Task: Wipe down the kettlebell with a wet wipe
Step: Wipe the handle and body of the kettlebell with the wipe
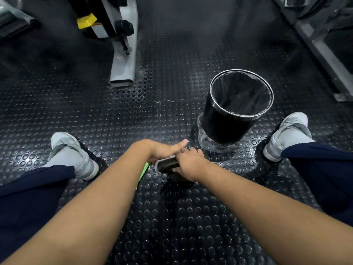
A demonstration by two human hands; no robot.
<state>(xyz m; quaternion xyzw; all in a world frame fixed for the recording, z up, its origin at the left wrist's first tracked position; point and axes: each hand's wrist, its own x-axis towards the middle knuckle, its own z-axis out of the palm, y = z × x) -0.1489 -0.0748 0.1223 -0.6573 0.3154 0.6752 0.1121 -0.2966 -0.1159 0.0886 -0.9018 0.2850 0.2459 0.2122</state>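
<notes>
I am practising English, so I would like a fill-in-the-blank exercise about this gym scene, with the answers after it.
1. The right hand grips the kettlebell by its ____.
2. The black bin stands nearer the person's ____ foot.
3. Both shoes are ____ in colour.
4. The left hand stretches its ____ out straight.

Missing words: handle; right; grey; thumb.

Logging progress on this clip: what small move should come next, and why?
Probably slide the wipe along the kettlebell handle toward the right hand. The wipe shows only at the handle's left end, under the left hand, while the right hand grips the other end.
</notes>
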